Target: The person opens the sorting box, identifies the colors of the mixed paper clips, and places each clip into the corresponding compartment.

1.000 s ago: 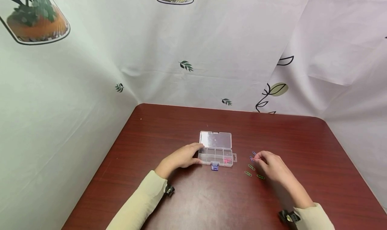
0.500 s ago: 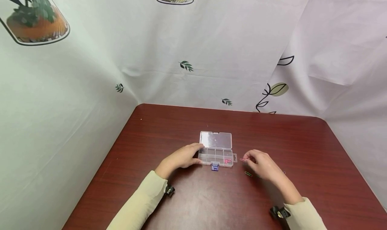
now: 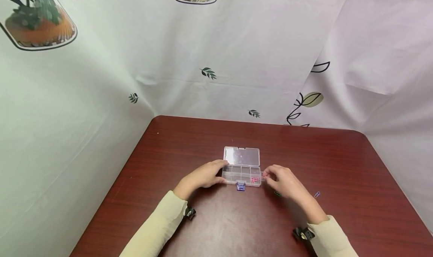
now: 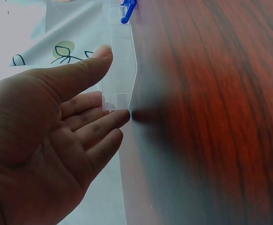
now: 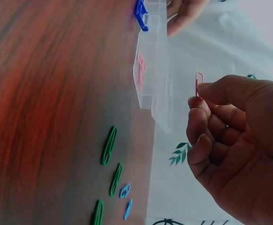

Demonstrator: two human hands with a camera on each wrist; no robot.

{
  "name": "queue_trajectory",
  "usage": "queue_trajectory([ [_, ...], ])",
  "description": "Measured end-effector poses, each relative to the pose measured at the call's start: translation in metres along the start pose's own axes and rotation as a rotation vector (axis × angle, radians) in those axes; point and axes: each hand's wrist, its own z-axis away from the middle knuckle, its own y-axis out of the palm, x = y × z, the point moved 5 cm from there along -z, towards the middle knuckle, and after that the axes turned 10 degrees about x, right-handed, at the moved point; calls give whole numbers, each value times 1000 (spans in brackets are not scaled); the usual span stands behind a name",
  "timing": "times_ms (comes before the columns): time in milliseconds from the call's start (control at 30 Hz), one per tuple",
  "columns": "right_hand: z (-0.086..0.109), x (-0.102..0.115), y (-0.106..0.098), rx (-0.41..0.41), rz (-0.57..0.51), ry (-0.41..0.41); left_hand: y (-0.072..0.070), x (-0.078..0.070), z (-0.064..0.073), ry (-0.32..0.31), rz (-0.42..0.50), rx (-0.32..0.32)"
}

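Observation:
A clear plastic compartment box lies with its lid raised at the back and its blue clasp at the front. Around the box's left end, my left hand holds it between thumb and fingers; some fingertips are hidden behind the plastic in the left wrist view. Pink paper clips sit in the front right compartment. My right hand pinches another pink paper clip between thumb and index finger, beside the box's right end.
Green paper clips and blue paper clips lie on the brown table right of the box. One bluish clip shows beyond the right wrist. Printed white cloth hangs behind the table.
From among the loose clips, my right hand has moved left to the box's right end with the pink paper clip. The left hand and box have stayed in place.

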Motion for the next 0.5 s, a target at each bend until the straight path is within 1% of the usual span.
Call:
queue_trajectory([
  [233, -6, 4, 5, 2, -19, -4, -1, -1, 1, 6, 7, -6],
  [500, -11, 9, 8, -6, -9, -28, -1, -1, 0, 1, 7, -7],
])
